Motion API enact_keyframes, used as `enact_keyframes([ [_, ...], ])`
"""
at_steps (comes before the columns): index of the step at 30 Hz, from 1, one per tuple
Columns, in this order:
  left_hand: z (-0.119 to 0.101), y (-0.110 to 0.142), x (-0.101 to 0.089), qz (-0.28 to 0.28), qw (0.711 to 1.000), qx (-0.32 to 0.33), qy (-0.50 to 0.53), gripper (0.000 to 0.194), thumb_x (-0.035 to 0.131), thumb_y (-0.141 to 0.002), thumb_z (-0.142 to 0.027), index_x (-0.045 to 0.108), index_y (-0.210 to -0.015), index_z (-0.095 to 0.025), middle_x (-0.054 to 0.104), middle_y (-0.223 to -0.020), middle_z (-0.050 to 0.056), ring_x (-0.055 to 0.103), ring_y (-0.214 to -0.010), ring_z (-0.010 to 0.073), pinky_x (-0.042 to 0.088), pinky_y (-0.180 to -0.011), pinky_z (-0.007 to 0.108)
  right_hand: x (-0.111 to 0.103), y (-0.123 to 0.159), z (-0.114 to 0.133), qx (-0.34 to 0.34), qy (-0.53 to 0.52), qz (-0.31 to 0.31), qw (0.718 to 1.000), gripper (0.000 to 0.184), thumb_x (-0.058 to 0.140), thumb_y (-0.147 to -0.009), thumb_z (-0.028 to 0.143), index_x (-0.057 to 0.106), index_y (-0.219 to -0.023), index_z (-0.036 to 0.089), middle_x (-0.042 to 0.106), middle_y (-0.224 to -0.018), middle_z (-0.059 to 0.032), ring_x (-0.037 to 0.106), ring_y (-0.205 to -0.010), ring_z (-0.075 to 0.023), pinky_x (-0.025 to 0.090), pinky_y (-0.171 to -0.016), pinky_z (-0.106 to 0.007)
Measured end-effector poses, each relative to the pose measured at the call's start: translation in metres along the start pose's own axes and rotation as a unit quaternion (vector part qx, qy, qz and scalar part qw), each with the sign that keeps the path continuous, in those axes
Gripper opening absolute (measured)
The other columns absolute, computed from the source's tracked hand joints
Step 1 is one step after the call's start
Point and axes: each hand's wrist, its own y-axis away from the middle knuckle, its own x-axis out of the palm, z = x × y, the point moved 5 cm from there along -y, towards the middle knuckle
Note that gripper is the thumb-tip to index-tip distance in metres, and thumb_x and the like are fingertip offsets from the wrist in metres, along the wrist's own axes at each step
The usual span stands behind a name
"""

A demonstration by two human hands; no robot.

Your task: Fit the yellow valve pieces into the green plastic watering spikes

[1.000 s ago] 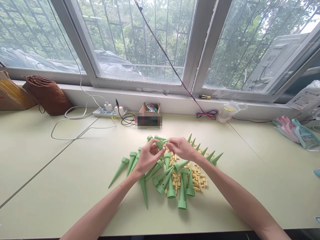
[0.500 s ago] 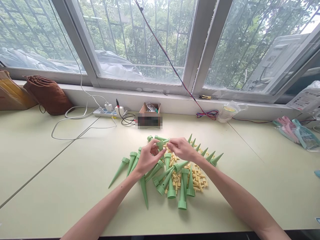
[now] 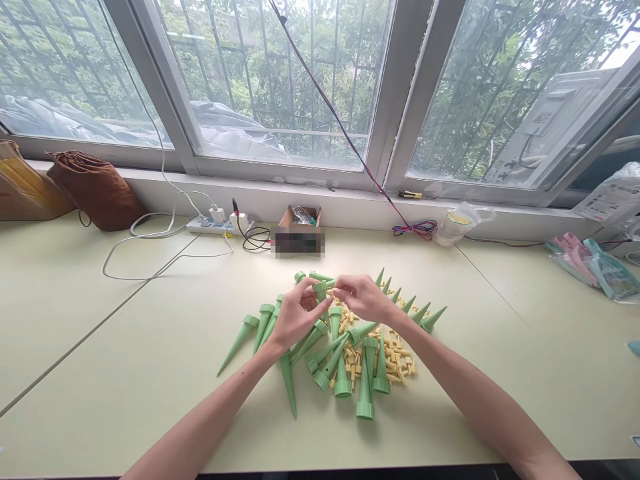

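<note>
My left hand [image 3: 299,313] is closed around a green plastic watering spike [image 3: 320,291], its ribbed cap up and its pointed end down. Beside that cap, the fingertips of my right hand [image 3: 361,297] pinch a small yellow plastic peg [image 3: 331,289], mostly covered by the fingers. The peg points at the spike's side just under the cap; how far it sits in is too small to tell. Below my hands lies a heap of yellow pegs [image 3: 395,357], with several loose green spikes [image 3: 365,400] on and around it. More spikes [image 3: 240,340] lie to the left.
A row of green spikes [image 3: 420,312] points up behind my right forearm. Along the window sill are a power strip [image 3: 220,227] with cables, a small cardboard box [image 3: 300,217], bundled wire [image 3: 415,230], a plastic cup [image 3: 453,225] and a brown pouch [image 3: 97,190]. Bagged pink and teal items [image 3: 595,263] lie right.
My right fingers have shifted very slightly at the yellow peg beside the cap. My left hand and its spike stay in place.
</note>
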Motion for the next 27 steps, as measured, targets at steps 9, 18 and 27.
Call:
enact_keyframes([
  [9, 0.003, -0.001, 0.001, 0.004, 1.0, -0.015, 0.019, 0.027, 0.069, -0.084, -0.04, 0.057, -0.097, -0.021, 0.056, -0.065, -0.004, 0.053, -0.057, 0.0123, 0.044, -0.053, 0.023, 0.003, 0.0, -0.003, 0.015, 0.015, 0.025, 0.999, 0.033, 0.045, -0.098, 0.029, 0.053, -0.069, 0.018, 0.055, -0.06, 0.0022, 0.047, -0.055, -0.0109, 0.034, -0.056, -0.024],
  [18, 0.007, 0.0, 0.002, 0.012, 0.998, -0.041, 0.053, 0.032, 0.07, -0.083, -0.044, 0.055, -0.099, -0.021, 0.054, -0.064, -0.004, 0.053, -0.056, 0.0126, 0.042, -0.052, 0.022, 0.002, 0.0, -0.003, -0.009, 0.007, -0.003, 1.0, 0.018, 0.053, -0.093, 0.022, 0.053, -0.076, 0.018, 0.051, -0.061, 0.0039, 0.042, -0.056, -0.0105, 0.033, -0.057, -0.024],
  [27, 0.014, -0.001, 0.004, 0.011, 0.997, -0.041, 0.058, 0.032, 0.072, -0.082, -0.039, 0.053, -0.101, -0.021, 0.04, -0.061, -0.008, 0.042, -0.054, 0.0092, 0.037, -0.051, 0.02, 0.004, 0.0, -0.003, -0.027, 0.018, -0.021, 0.999, 0.038, 0.044, -0.097, 0.024, 0.035, -0.061, 0.019, 0.039, -0.055, 0.0046, 0.033, -0.054, -0.0098, 0.026, -0.054, -0.024],
])
